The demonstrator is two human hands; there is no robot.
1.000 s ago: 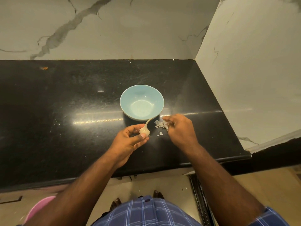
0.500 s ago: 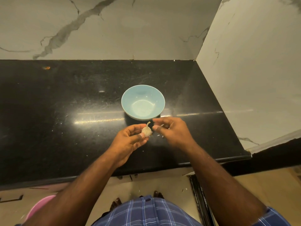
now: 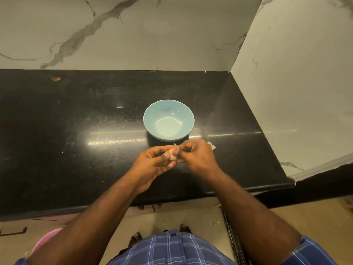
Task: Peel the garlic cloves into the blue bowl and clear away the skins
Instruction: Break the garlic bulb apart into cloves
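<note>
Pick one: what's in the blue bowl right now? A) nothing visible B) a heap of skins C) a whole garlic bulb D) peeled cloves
A: the blue bowl shows only bare glazed interior, while the garlic is pinched between the left hand and the right hand just in front of it, and a few skins lie on the black counter by the right hand.

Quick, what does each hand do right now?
Left hand: holds the garlic in curled fingers.
Right hand: pinches the same garlic.
</note>
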